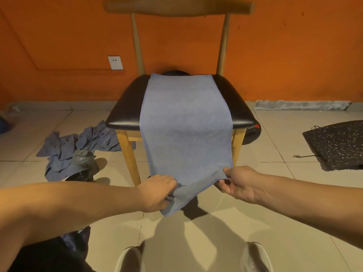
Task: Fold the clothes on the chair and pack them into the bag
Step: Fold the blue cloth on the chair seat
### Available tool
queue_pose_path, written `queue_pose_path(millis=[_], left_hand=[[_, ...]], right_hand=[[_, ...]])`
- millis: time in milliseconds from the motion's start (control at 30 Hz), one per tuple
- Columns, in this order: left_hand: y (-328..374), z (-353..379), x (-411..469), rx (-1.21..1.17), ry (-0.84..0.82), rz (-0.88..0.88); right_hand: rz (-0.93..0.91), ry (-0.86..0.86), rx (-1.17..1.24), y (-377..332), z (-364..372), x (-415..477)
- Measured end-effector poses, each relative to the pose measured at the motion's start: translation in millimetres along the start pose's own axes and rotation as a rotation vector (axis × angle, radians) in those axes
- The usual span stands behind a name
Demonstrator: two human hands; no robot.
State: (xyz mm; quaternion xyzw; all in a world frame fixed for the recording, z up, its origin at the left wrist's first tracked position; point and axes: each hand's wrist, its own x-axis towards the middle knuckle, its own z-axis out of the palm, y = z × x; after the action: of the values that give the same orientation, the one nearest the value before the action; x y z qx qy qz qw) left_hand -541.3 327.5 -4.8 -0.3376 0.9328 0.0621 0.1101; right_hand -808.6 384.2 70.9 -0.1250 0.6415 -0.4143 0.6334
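A blue-grey cloth lies flat over the black seat of a wooden chair and hangs down past its front edge. My left hand grips the cloth's lower left corner, fingers curled into the fabric. My right hand pinches the lower right corner between thumb and fingers. The bottom edge sags to a point between both hands. A dark bag shows at the bottom left under my left arm, with some blue cloth at its opening.
A heap of crumpled blue cloths lies on the tiled floor left of the chair, beside a glass jar with a dark lid. A speckled black mat lies at the right. My shoes stand near the bottom edge. An orange wall is behind.
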Motion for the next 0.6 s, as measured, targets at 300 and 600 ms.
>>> queue_pose_path(millis=[300, 600], left_hand=[[12.7, -48.8, 1.5, -0.192, -0.074, -0.086], [-10.6, -114.8, -12.3, -0.457, 0.043, -0.069]], right_hand=[[-0.098, -0.054, 0.083, -24.7, -6.6, -8.7], [-0.188, -0.024, 0.154, -53.6, -21.7, -8.8]])
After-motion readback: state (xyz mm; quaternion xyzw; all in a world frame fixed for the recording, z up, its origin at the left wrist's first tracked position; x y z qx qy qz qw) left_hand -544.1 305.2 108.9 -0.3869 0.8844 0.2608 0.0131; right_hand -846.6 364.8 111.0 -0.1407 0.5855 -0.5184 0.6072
